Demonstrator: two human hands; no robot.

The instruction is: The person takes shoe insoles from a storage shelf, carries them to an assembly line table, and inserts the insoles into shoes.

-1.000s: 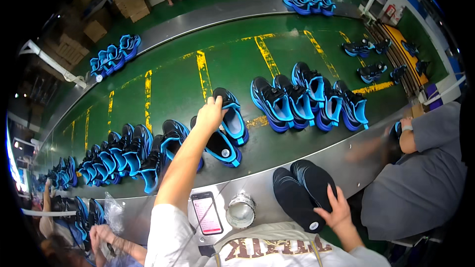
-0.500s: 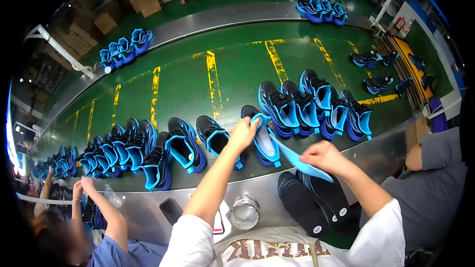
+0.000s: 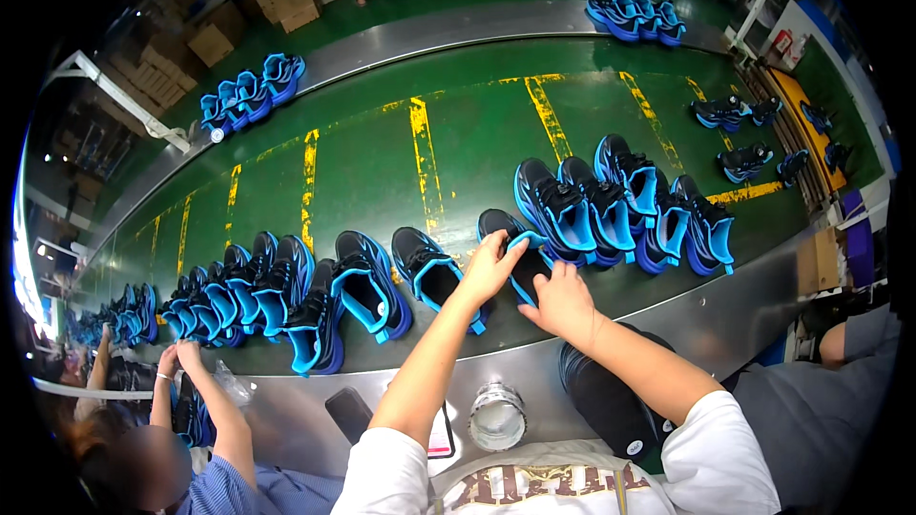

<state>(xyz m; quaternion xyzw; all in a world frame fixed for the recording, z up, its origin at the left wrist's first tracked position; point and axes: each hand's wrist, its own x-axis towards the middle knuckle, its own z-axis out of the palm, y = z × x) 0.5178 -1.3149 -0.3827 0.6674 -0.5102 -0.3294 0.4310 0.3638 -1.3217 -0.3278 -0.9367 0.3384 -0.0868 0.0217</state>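
Observation:
A black sneaker (image 3: 495, 219) with a light-blue lining lies in front of me on the green belt, toe pointing away. My left hand (image 3: 492, 267) grips its tongue and collar, thumb and fingers closed on the edge. At the heel end my right hand (image 3: 563, 303) has its fingers bent over the rim and partly down in the opening. The light-blue insole is out of sight, and the hands cover much of the shoe's inside. Black insoles (image 3: 611, 396) with round white marks lie below my right forearm.
Similar sneakers (image 3: 363, 277) line the belt (image 3: 372, 172) on the left, more (image 3: 568, 205) on the right. Along the metal ledge lie a dark phone (image 3: 349, 412), a white-framed device (image 3: 441, 434) and a roll of clear tape (image 3: 497, 417). A co-worker's hands (image 3: 181, 358) work at left.
My right hand has moved left and away from me to the sneaker's opening; the light-blue insole it held no longer shows. My left hand keeps hold of the collar. The view has shifted slightly.

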